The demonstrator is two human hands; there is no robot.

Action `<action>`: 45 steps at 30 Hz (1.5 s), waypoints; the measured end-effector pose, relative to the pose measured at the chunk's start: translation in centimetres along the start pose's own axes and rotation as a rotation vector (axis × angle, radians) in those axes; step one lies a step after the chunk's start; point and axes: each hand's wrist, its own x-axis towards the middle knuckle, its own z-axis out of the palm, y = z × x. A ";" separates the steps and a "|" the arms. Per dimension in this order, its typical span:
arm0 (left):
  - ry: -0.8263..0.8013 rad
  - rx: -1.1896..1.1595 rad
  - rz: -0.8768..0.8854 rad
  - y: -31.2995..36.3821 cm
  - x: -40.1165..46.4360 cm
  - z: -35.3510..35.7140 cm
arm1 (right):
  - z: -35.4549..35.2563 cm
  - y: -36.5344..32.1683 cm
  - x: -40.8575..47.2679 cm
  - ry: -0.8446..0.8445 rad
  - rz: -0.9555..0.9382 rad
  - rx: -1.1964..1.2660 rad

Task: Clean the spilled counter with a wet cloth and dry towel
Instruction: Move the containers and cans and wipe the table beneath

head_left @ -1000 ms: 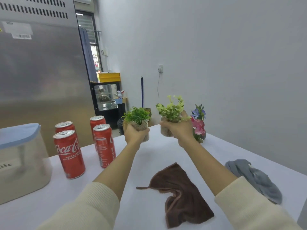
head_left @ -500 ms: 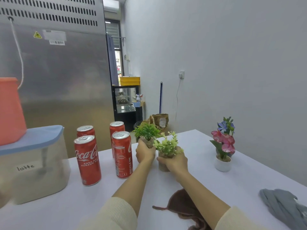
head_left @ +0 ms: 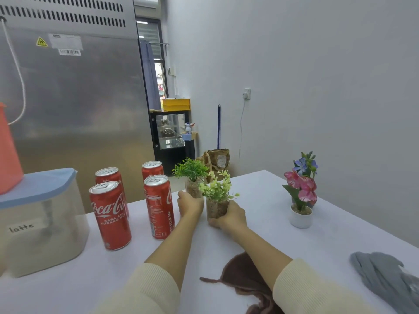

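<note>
White counter (head_left: 260,227): four cans (head_left: 110,215), three plants (head_left: 216,197).

Four red Coca-Cola cans (head_left: 110,215) stand upright in a cluster at my left. Further left, a clear container (head_left: 43,225) with a blue lid, labelled "latte", with an orange-red thing (head_left: 8,152) on top of it. Two small potted plants, dark green (head_left: 191,172) behind and yellow-green (head_left: 217,196) in front, just beside the cans. White pot with pink and blue flowers (head_left: 301,196) stands near the wall. Behind it all, a steel fridge (head_left: 74,98) and a glass display case (head_left: 170,132).
</note>
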 end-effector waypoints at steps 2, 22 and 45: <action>0.024 0.003 0.005 -0.6 -1.3 0.0 | 0.7 -0.3 0.0 -0.038 -0.004 -0.031; -0.035 -0.063 -0.058 0.7 -10.0 -0.5 | -8.0 0.7 -5.8 -0.227 0.079 0.159; -0.635 0.864 0.809 -2.1 -22.7 5.7 | -18.8 14.3 -16.0 0.434 0.134 -0.604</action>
